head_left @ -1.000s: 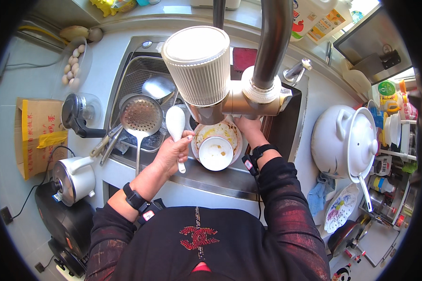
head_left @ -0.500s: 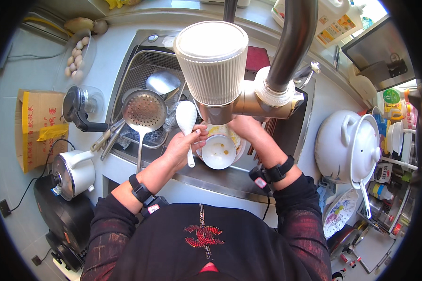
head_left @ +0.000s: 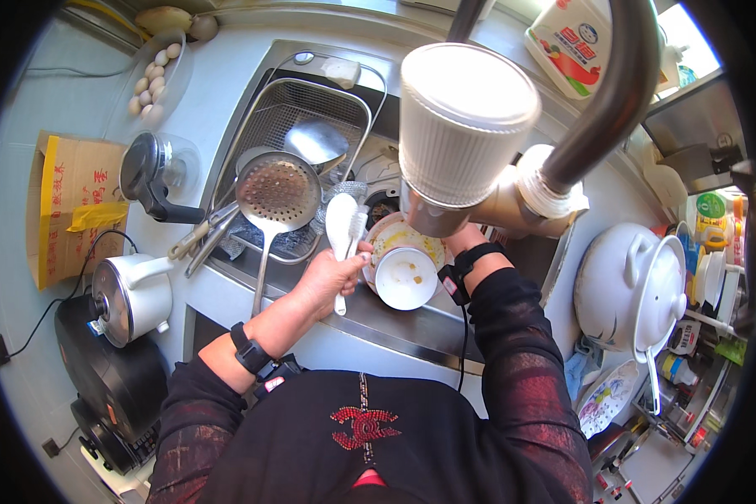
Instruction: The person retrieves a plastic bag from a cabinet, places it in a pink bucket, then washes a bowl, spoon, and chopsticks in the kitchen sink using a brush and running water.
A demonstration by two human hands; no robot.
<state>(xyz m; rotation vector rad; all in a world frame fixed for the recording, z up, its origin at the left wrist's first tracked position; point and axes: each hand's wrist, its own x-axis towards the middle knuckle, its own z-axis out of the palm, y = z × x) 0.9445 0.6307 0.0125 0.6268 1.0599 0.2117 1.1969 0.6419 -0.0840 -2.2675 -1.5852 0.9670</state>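
Note:
My left hand (head_left: 336,275) is closed around a white soup spoon (head_left: 340,223), its bowl pointing up. A slim, pale utensil (head_left: 359,225) stands beside the spoon in the same grip; its kind is unclear. Just right of that hand, a small white bowl (head_left: 401,290) with brownish bits inside rests in a larger bowl (head_left: 385,238) smeared with yellow residue. My right hand (head_left: 465,238) reaches into the sink behind the faucet's filter (head_left: 466,126); its fingers are hidden, and so is anything they hold.
Left in the sink, a wire basket (head_left: 265,94) holds a ladle (head_left: 315,141) and a perforated skimmer (head_left: 277,191). Eggs (head_left: 153,84), a glass jug (head_left: 147,172) and a white electric pot (head_left: 130,298) line the left counter. A lidded white pot (head_left: 613,277) stands right.
The view has shifted, so the faucet sits farther right. A second slim utensil now shows beside the spoon in my left hand. My right hand is still mostly behind the faucet.

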